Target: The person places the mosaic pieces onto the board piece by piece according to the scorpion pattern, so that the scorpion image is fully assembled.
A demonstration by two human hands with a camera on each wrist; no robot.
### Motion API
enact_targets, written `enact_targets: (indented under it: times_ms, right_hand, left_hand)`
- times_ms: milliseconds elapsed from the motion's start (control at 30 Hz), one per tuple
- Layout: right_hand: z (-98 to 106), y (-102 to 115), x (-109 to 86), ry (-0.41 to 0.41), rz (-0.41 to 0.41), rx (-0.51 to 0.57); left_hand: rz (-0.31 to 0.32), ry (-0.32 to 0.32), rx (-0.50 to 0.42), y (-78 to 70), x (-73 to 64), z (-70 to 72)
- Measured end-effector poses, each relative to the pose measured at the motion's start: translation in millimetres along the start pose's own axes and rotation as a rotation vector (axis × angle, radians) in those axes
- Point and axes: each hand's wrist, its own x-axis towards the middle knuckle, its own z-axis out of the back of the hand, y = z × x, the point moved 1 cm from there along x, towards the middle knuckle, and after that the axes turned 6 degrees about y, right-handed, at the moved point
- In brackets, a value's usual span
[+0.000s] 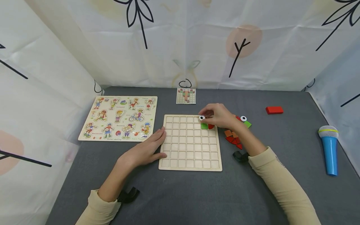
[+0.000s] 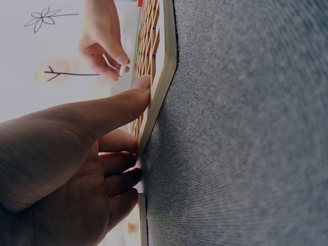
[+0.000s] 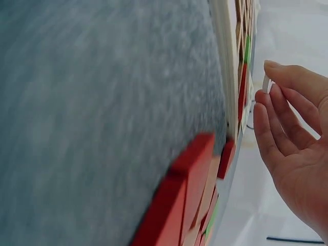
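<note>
My right hand (image 1: 217, 116) is over the upper right of a wooden grid board (image 1: 185, 155). Between thumb and fingertips it pinches a small round white eye piece (image 1: 202, 117) with a black dot, edge-on in the right wrist view. Just below that hand, a green square (image 1: 204, 126) and a red piece (image 1: 211, 126) lie in the board's cells. At the board's left edge rests my left hand (image 1: 146, 148), its thumb (image 2: 134, 100) on the rim and its fingers extended along the side.
Right of the board lie loose red and orange pieces (image 1: 232, 137), a green piece (image 1: 247, 124) and another eye piece (image 1: 243, 118). A pattern card (image 1: 186, 96) is behind the board. An illustrated board (image 1: 119, 117) lies left; a red block (image 1: 274, 110) and blue toy microphone (image 1: 329, 153) lie right.
</note>
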Motion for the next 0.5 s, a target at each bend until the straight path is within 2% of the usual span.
enact_targets:
  times_ms: [167,500]
  right_hand:
    - [-7.2,5.3,9.7,0.03,0.022,-0.051]
    - [-11.0,7.6,21.0,0.092,-0.021,-0.052]
  left_hand:
    - [0.015,0.013,0.015,-0.6,0.3,0.1]
    - [0.018,0.017,-0.008,-1.8,0.5,0.8]
